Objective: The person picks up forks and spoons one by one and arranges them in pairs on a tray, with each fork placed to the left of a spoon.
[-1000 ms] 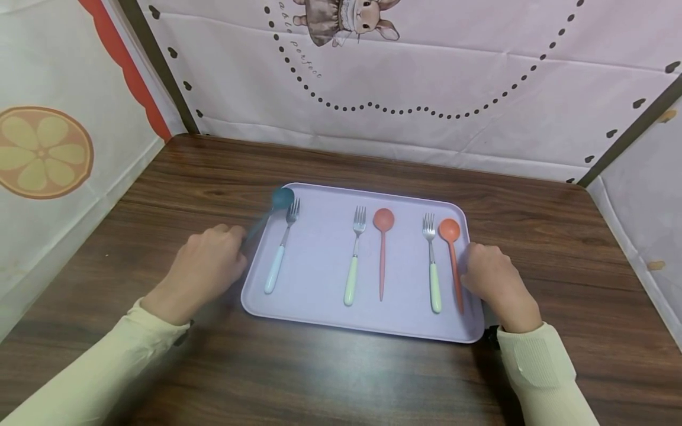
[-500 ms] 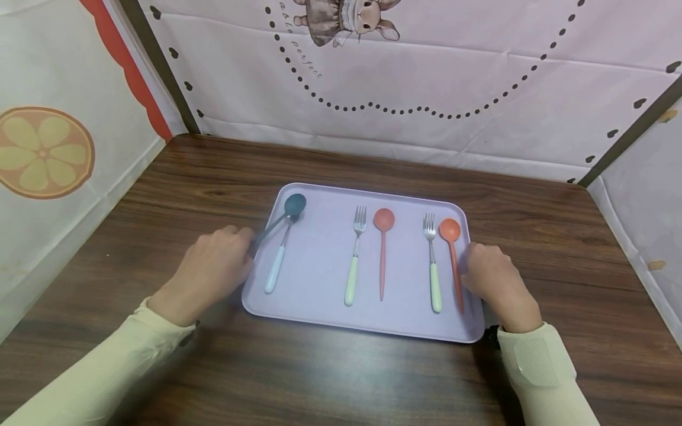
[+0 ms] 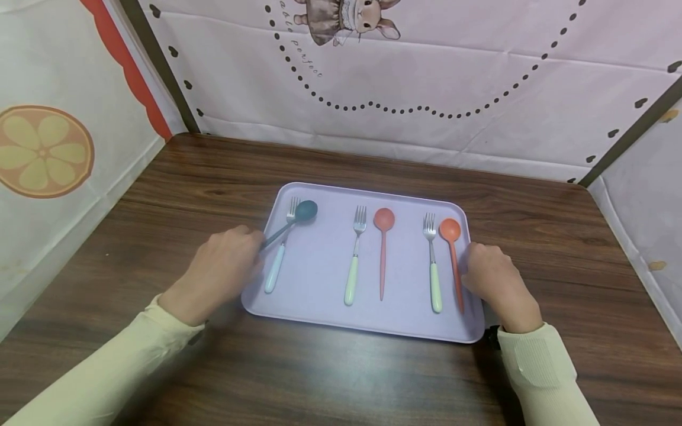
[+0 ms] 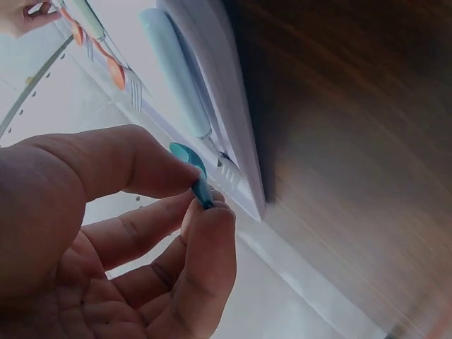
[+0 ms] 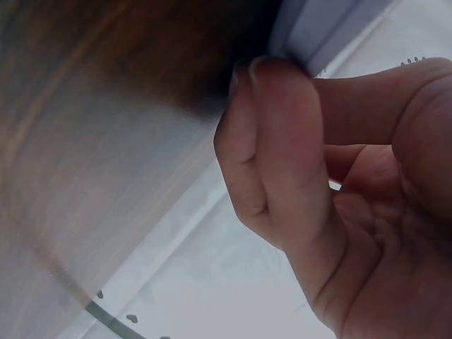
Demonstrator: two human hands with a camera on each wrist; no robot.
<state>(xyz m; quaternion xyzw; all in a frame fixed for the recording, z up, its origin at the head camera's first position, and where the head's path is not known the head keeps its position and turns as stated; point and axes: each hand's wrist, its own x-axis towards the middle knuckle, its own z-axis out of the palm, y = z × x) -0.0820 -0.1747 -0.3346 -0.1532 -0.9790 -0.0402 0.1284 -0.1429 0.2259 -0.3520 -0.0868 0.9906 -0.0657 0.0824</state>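
My left hand pinches the handle of a dark teal spoon between thumb and fingertips, beside the tray's left rim. The spoon slants over a fork with a light blue handle, its bowl to the right of the tines. In the left wrist view the spoon points away from me, near the rim. At the opposite side, my right hand grips the edge of the lilac tray, its fingers curled at the rim. An orange spoon lies just inside that edge.
Also on the tray are a green-handled fork with a coral spoon in the middle, and another green-handled fork near the orange spoon. The tray lies on a dark wooden table, with printed cloth walls behind and at both sides.
My left hand has moved right, carrying the teal spoon from the tray's left edge across the blue-handled fork; its bowl now lies past the tines. My right hand stays at the rim.
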